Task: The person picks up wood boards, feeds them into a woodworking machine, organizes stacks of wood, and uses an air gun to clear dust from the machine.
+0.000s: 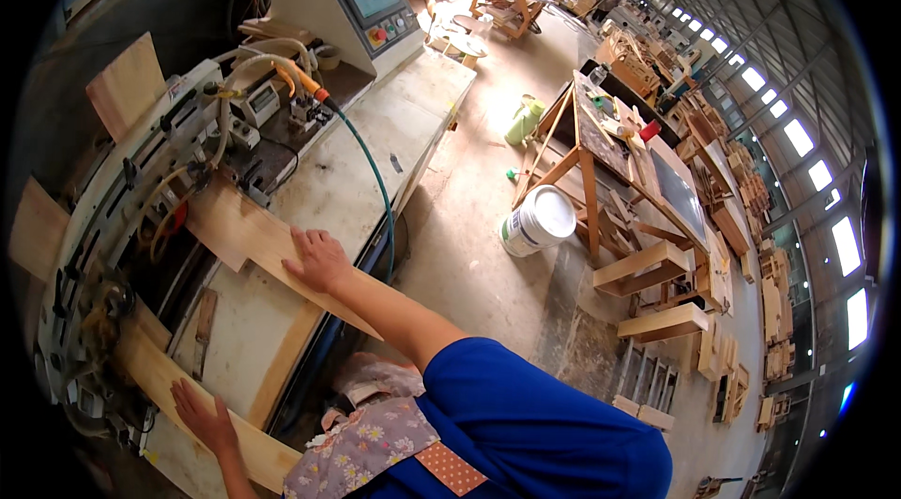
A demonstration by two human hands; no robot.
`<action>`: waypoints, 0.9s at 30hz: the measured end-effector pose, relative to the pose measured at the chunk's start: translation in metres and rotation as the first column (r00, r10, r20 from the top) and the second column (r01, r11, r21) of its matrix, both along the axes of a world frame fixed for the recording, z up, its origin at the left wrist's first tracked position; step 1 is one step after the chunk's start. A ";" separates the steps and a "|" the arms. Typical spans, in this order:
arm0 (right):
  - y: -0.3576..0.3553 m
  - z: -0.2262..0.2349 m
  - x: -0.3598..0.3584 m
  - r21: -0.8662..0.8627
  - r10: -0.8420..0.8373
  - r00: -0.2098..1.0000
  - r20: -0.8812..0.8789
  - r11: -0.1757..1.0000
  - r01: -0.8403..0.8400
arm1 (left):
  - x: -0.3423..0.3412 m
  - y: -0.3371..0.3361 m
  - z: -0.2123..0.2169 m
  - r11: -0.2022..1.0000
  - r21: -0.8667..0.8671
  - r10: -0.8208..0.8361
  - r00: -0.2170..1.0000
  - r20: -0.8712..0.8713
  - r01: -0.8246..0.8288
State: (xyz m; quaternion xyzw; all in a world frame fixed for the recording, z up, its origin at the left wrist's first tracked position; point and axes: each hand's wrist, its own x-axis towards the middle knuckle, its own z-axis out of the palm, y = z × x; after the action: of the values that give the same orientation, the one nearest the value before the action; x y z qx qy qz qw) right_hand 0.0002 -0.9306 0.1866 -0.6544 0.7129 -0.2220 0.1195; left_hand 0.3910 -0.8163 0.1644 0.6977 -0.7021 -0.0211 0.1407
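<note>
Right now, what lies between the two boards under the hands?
Between upper board and lower board, the head view shows pale tabletop, a narrow wooden piece and a wood-coloured strip at its near edge.

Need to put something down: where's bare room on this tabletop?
The widest bare tabletop, crossed by a teal hose, lies between the control console and the right board under the right hand. A smaller patch lies between that and the left board under the left hand, beside a wood strip. Around the orange connector it is crowded.
</note>
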 end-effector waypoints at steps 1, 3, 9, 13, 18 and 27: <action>0.002 -0.003 0.000 -0.011 0.001 1.000 0.004 1.000 -0.001 | -0.001 -0.003 0.001 1.000 -0.009 -0.010 1.000 -0.004 0.010; -0.001 -0.006 -0.001 -0.032 -0.006 1.000 -0.014 0.999 0.006 | -0.001 -0.003 0.000 1.000 -0.012 -0.015 1.000 -0.005 0.015; 0.001 -0.005 0.002 -0.024 -0.017 1.000 -0.021 1.000 0.017 | -0.001 -0.002 0.001 1.000 0.022 0.014 0.999 0.032 -0.014; -0.003 -0.001 0.000 -0.028 0.008 1.000 -0.009 1.000 -0.008 | 0.000 -0.002 0.001 0.999 -0.009 -0.033 0.999 0.002 0.033; 0.001 -0.006 -0.001 -0.008 -0.001 1.000 -0.022 1.000 0.001 | -0.002 -0.003 0.002 0.998 0.054 0.017 1.000 0.027 -0.018; -0.001 -0.002 -0.001 0.017 -0.006 1.000 -0.022 1.000 0.006 | -0.002 -0.002 0.001 1.000 0.010 -0.004 1.000 0.027 0.004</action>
State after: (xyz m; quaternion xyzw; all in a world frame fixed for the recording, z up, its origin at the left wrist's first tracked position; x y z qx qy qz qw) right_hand -0.0006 -0.9317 0.1843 -0.6536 0.7180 -0.2092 0.1164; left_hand 0.3893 -0.8185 0.1654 0.6973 -0.7051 -0.0153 0.1279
